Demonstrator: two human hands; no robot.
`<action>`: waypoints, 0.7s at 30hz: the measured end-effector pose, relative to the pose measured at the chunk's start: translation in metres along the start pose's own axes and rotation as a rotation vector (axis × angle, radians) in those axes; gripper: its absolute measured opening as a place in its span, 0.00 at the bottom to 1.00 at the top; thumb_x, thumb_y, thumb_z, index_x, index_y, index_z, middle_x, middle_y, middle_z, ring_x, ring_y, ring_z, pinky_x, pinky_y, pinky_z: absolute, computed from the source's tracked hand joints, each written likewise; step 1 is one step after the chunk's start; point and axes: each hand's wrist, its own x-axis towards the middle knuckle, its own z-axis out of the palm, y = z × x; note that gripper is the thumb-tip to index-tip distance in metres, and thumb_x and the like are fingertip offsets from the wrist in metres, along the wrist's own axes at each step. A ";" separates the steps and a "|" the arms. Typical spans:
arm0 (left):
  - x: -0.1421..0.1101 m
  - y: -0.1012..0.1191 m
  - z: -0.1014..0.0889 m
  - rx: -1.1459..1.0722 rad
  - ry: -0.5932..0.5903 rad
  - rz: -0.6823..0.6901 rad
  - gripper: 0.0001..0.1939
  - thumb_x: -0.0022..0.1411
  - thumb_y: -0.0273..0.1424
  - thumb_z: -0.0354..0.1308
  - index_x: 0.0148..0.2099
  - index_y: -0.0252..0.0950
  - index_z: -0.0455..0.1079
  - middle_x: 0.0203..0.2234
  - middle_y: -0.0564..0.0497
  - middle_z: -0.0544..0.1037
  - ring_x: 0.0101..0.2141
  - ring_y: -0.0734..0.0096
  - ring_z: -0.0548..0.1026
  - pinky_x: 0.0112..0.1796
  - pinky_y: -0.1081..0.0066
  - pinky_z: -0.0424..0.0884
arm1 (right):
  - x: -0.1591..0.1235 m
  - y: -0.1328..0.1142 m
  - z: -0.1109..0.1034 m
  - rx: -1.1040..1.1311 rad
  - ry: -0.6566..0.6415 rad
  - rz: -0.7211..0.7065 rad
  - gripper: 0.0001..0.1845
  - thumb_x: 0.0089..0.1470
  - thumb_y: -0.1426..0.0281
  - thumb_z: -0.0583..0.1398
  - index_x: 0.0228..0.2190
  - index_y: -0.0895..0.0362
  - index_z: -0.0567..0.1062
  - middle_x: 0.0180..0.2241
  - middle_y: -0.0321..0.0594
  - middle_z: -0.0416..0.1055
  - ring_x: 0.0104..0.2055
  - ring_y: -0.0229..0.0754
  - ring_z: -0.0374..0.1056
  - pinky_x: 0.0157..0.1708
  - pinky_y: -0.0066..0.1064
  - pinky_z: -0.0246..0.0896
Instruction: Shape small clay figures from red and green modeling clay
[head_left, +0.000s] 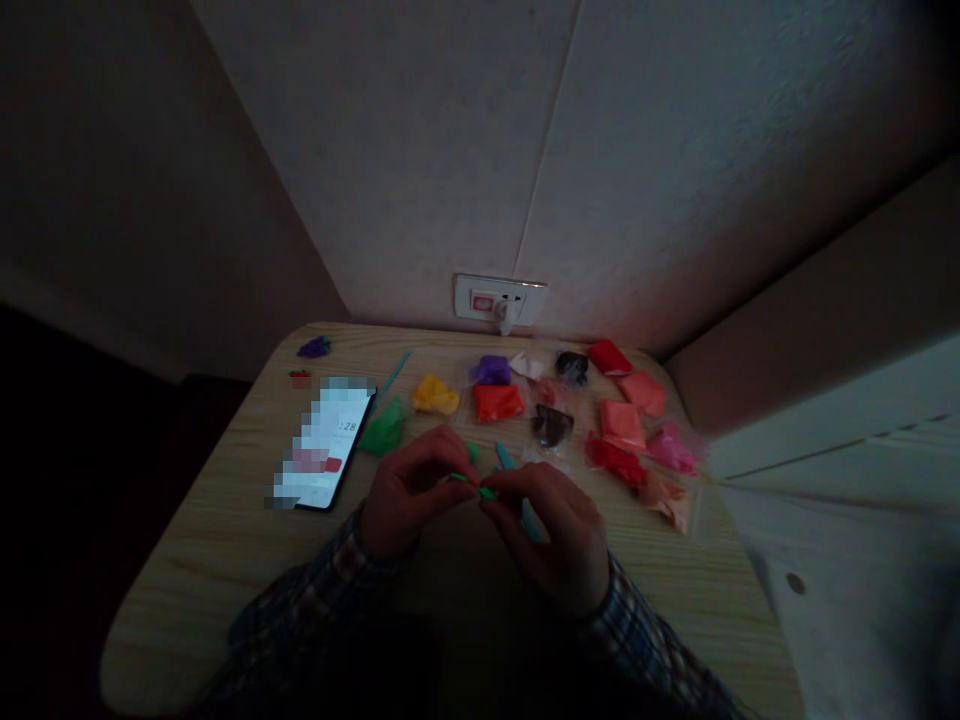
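My left hand [412, 488] pinches one end of a small strip of green modelling clay [487, 494] between thumb and index finger. Fingertips of my right hand [553, 528] are closed on its other end, close against the left ones. A light-blue modelling tool [532, 522] also sits in my right hand, tucked under the fingers, its far end sticking out past the knuckles. Just behind the hands lies a green lump of clay [472, 452], partly hidden. Near my left hand is a bag of green clay [385, 428].
A lit phone [322, 445] lies on the wooden table [217, 560] at left, beside a small purple clay piece [314, 346] and a red one [300, 375]. A thin blue stick [396, 371] and several bagged clays, including yellow [435, 395], spread behind. A wall socket [500, 300] holds a plug.
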 end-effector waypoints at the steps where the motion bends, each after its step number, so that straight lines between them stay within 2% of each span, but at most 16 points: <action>1: 0.000 0.000 0.000 -0.004 0.004 -0.004 0.06 0.50 0.32 0.65 0.27 0.35 0.74 0.22 0.53 0.69 0.27 0.73 0.67 0.28 0.74 0.64 | 0.000 0.000 0.000 -0.003 0.003 0.000 0.04 0.56 0.73 0.56 0.33 0.57 0.71 0.21 0.36 0.70 0.23 0.37 0.66 0.24 0.28 0.60; 21: -0.001 -0.002 -0.002 -0.067 0.022 0.013 0.06 0.51 0.33 0.65 0.29 0.35 0.74 0.23 0.53 0.67 0.27 0.74 0.66 0.28 0.75 0.62 | 0.001 0.000 -0.001 -0.016 0.014 -0.006 0.05 0.57 0.73 0.55 0.31 0.59 0.71 0.20 0.37 0.70 0.23 0.37 0.66 0.24 0.28 0.59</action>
